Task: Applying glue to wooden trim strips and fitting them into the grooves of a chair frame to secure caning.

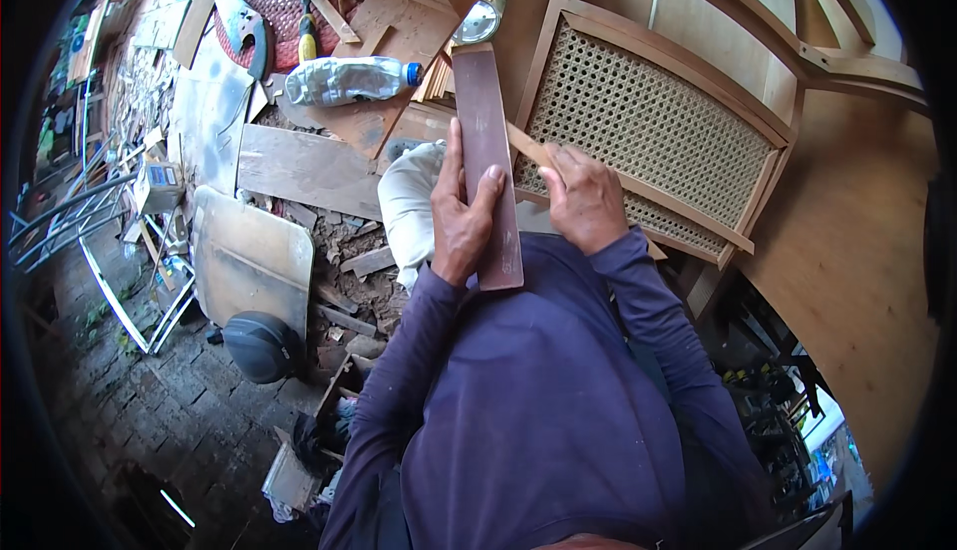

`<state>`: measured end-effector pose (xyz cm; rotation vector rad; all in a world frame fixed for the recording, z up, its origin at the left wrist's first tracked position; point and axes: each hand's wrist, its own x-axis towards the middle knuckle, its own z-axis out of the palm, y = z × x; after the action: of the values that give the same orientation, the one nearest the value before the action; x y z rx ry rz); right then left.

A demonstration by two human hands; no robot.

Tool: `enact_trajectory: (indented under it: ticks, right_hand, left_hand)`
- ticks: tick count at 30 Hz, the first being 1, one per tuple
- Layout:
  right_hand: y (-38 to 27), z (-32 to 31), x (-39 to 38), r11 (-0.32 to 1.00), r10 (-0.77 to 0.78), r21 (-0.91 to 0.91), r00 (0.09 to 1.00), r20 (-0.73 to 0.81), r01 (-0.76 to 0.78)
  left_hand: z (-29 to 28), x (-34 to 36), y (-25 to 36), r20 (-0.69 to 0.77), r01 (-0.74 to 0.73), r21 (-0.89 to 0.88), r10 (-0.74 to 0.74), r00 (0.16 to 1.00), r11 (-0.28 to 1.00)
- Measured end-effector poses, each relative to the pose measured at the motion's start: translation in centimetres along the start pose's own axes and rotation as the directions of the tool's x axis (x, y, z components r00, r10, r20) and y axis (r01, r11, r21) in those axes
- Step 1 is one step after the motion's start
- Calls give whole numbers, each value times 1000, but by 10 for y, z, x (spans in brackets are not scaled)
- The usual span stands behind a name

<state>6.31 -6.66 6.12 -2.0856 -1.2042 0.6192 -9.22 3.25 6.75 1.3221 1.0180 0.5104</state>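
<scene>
My left hand (464, 216) grips a long, flat, reddish-brown board (485, 101) with its thumb across the face and a finger along the left edge. The board's surface looks like sandpaper, though I cannot be sure. Its near end rests against my shirt. In my right hand (586, 201) a thin wooden strip (529, 144) is pinched, slanting up and left to the board's right edge. Whether the strip touches the board I cannot tell. Just beyond my right hand stands a wooden frame with a woven cane panel (648, 116).
A crumpled plastic bottle (349, 82) with a blue cap lies at the far left, near a handsaw (239, 26) and a yellow-handled tool (306, 39). Wood scraps cover the ground. A dark rounded object (261, 347) leans by a curved panel (254, 261). Plywood (847, 251) fills the right.
</scene>
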Motion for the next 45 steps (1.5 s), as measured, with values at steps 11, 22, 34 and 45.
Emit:
enact_trajectory:
  ticks: [11, 22, 34, 45]
  right_hand:
    - [0, -3, -4, 1000, -1, -4, 1000, 20, 1]
    - [-2, -4, -7, 1000, 3, -6, 1000, -23, -3]
    - [-1, -24, -20, 1000, -17, -6, 1000, -19, 17]
    - [10, -25, -20, 1000, -10, 7, 999, -38, 11]
  left_hand:
    - [-9, -2, -5, 28, -14, 19, 13, 1000, 1000]
    - [-2, 6, -2, 29, -33, 26, 32, 999, 999]
    - [-10, -6, 0, 32, 15, -48, -14, 999, 999]
    - [2, -13, -4, 24, -32, -23, 32, 999, 999]
